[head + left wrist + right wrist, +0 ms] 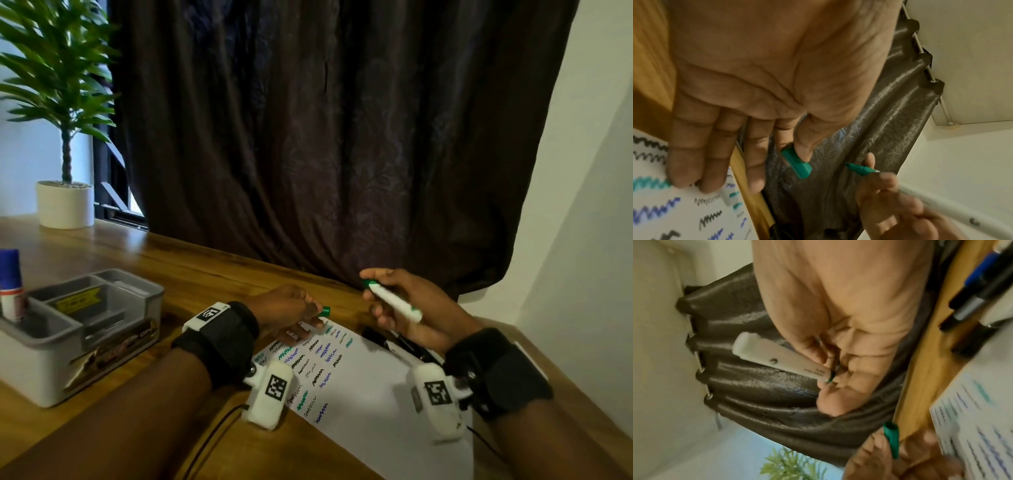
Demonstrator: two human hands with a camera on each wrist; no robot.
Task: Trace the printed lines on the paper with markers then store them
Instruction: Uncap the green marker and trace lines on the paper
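A white sheet of paper (370, 387) with printed zigzag lines, many traced in green, blue and black, lies on the wooden desk. My right hand (400, 305) holds a white-bodied green marker (394, 301) above the paper's far end, its bare green tip (857, 168) pointing left. My left hand (294, 308) pinches the green cap (324, 311) between thumb and forefinger, while its other fingers (694, 162) rest on the paper's far corner. Cap (797, 164) and tip are a short gap apart. In the right wrist view the marker (781, 360) and cap (891, 438) both show.
A grey desk organiser (78, 329) with several compartments stands at the left, a blue-capped bottle (12, 284) in it. More markers (400, 342) lie under my right hand beside the paper. A potted plant (65, 202) stands far left. A dark curtain (325, 137) hangs behind the desk.
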